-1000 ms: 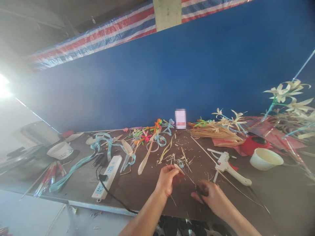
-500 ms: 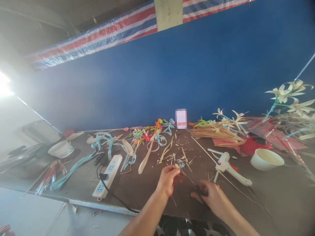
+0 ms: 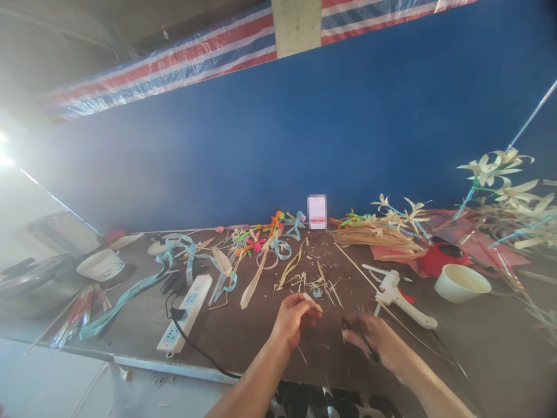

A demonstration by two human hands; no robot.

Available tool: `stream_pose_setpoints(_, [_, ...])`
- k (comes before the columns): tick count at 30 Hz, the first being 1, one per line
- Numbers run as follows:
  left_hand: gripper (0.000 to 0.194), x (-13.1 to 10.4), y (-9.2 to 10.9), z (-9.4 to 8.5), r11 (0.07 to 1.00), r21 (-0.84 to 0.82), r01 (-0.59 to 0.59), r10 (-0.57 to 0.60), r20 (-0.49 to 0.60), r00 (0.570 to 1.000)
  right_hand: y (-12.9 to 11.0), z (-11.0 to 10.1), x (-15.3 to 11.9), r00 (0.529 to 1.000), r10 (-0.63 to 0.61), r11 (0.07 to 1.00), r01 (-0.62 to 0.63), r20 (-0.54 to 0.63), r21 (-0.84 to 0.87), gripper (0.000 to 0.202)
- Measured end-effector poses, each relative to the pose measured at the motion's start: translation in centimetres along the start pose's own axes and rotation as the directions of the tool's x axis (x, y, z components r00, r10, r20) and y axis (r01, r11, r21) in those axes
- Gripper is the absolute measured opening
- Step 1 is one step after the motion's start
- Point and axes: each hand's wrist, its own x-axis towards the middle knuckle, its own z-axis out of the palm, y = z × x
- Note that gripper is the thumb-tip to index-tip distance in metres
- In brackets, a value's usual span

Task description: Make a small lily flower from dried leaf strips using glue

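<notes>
left fingers (image 3: 303, 306): pinching pale strip (image 3: 313, 302), which juts from their tips above table (image 3: 243, 334) | right fingers (image 3: 364, 326): curled round dark tool (image 3: 371, 353), partly hidden, apart from strip | scraps (image 3: 317, 289): just beyond left fingers | glue gun (image 3: 402, 300): right of right fingers, cup (image 3: 462, 284) farther right | power strip (image 3: 186, 313): left of left fingers

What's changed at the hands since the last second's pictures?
The right hand has drawn the dark tool, probably scissors, back to the right, away from the pale strip; its tip had reached toward that strip, and now there is a gap. Nothing was visibly let go. The left hand still pinches the strip; the glue gun and power strip stayed put.
</notes>
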Motion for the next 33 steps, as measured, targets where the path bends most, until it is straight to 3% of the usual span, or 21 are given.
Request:
stream_pose_setpoints(3, [0.012, 0.2, -0.1, -0.2, 1.000, 0.002, -0.008, 0.008, -0.011, 1.000, -0.7, -0.3, 0.2, 0.990, 0.065, 0.989, -0.081, 0.126, 0.121, 0.038])
stream_pose_setpoints(5, [0.011, 0.3, 0.0, -0.5, 1.000, 0.023, -0.011, 0.012, -0.042, 0.999, -0.2, -0.4, 0.4, 0.995, 0.068, 0.995, -0.073, 0.079, 0.065, 0.037])
stream_pose_setpoints(8, [0.013, 0.6, 0.4, -0.8, 0.996, 0.091, -0.023, 0.030, -0.077, 0.997, 0.9, -1.0, 1.0, 0.998, 0.003, 0.981, -0.017, -0.070, -0.193, 0.037])
stream_pose_setpoints(11, [0.015, 1.0, 1.0, -0.7, 0.985, 0.168, -0.039, 0.054, -0.085, 0.995, 1.4, -2.3, 2.0, 0.972, -0.061, 0.878, -0.055, -0.226, -0.475, 0.035])
stream_pose_setpoints(14, [0.011, 1.7, 1.4, -0.5, 0.981, 0.191, -0.034, 0.052, -0.090, 0.995, 0.6, -3.8, 4.0, 0.959, -0.074, 0.769, -0.120, -0.274, -0.628, 0.033])
stream_pose_setpoints(21, [0.011, 3.4, 1.3, -0.4, 0.989, 0.148, 0.006, 0.006, -0.086, 0.996, -1.4, -4.2, 10.7, 0.993, -0.015, 0.551, -0.086, -0.113, -0.830, 0.027])
stream_pose_setpoints(28, [0.012, 4.3, 1.7, -1.0, 0.987, 0.162, 0.022, -0.005, -0.107, 0.994, -1.8, -4.9, 16.3, 0.995, 0.101, 0.542, -0.050, 0.006, -0.839, 0.034])
stream_pose_setpoints(33, [0.018, 5.5, 1.9, -1.5, 0.981, 0.191, 0.026, 0.005, -0.160, 0.987, -1.4, -6.2, 18.0, 0.973, 0.194, 0.566, -0.010, 0.121, -0.825, 0.036])
